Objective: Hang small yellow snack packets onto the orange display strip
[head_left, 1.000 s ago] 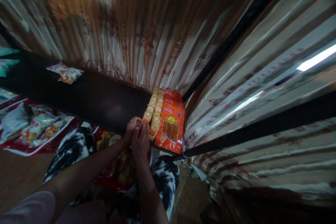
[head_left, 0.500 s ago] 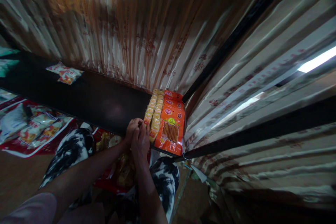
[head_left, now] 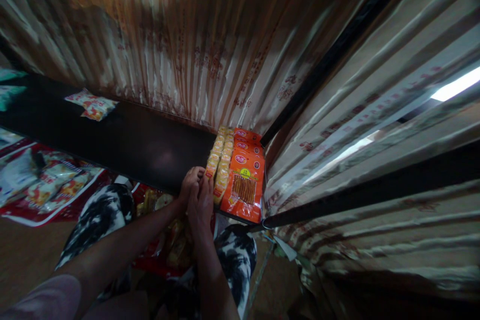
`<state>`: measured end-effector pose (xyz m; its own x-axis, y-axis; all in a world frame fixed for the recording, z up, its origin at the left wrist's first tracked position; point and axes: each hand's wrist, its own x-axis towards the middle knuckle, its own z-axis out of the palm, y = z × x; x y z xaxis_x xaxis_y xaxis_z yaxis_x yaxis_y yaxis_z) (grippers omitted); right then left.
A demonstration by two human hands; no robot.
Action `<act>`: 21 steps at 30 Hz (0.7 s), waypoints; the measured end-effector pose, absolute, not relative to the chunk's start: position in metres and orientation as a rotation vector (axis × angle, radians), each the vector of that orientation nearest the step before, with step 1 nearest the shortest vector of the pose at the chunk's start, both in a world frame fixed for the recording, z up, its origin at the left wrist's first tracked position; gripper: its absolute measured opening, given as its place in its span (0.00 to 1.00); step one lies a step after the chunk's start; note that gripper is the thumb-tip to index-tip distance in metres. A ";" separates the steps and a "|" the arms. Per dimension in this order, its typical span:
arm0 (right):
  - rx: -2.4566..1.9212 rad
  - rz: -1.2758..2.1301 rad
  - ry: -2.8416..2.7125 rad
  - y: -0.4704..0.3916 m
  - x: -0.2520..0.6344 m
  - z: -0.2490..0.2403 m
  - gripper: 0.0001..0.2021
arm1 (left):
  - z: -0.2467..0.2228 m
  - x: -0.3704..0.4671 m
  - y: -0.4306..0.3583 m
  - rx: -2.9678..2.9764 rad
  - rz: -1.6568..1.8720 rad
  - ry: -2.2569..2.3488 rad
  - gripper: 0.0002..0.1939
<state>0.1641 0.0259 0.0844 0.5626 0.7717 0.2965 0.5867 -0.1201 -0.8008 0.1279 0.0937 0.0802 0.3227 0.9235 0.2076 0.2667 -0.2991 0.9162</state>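
Observation:
My left hand [head_left: 191, 182] and my right hand [head_left: 202, 201] are together at the front edge of the black shelf [head_left: 165, 145], fingers bent in and touching each other. The right fingertips press on a small yellow snack packet [head_left: 210, 169] at the near end of the left row. Whatever the left fingers hold is hidden. Beside that row runs a second row of yellow packets [head_left: 221, 182]. To its right, orange snack bags [head_left: 243, 185] lie overlapping, with brown sticks pictured on the front one.
Two white and red snack bags [head_left: 95, 106] lie farther left on the shelf, and green packets [head_left: 9, 90] at its far left end. Below are a red bag of snack packets [head_left: 56, 180] and another [head_left: 174, 245] between my knees. Black posts and pleated plastic sheeting [head_left: 210, 45] enclose the corner.
The hands stay at the same packet row, with the left fingers closing in slightly toward the right hand. The packets and bags have not moved.

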 end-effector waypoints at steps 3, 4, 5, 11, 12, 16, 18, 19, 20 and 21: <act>-1.812 0.224 -1.110 0.027 0.165 0.082 0.24 | 0.082 0.129 0.096 1.704 0.984 1.045 0.06; -1.815 0.225 -1.110 0.028 0.165 0.082 0.24 | 0.082 0.129 0.096 1.690 0.982 1.036 0.06; -1.818 0.228 -1.110 0.028 0.166 0.082 0.24 | 0.082 0.129 0.096 1.677 0.984 1.025 0.06; -1.831 0.228 -1.150 0.025 0.164 0.085 0.25 | 0.078 0.129 0.094 1.662 1.050 1.005 0.07; -1.834 0.220 -1.164 0.023 0.164 0.087 0.26 | 0.076 0.128 0.094 1.663 1.052 1.007 0.07; -1.833 0.155 -1.238 0.012 0.166 0.093 0.23 | 0.072 0.129 0.094 1.652 1.052 1.025 0.07; -1.797 0.077 -1.266 0.005 0.169 0.093 0.21 | 0.072 0.130 0.093 1.669 1.054 1.064 0.07; -1.773 0.024 -1.274 0.001 0.171 0.093 0.20 | 0.073 0.131 0.093 1.688 1.061 1.096 0.07; -1.754 -0.032 -1.276 -0.002 0.173 0.092 0.19 | 0.073 0.132 0.092 1.713 1.068 1.131 0.06; -1.745 -0.081 -1.271 -0.005 0.175 0.090 0.19 | 0.074 0.133 0.092 1.740 1.078 1.161 0.06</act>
<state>0.1749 -0.0054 0.0900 0.4594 0.7081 0.5363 0.7707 -0.0176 -0.6370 0.1326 0.0918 0.0743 0.2272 0.9470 0.2272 0.2973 -0.2896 0.9098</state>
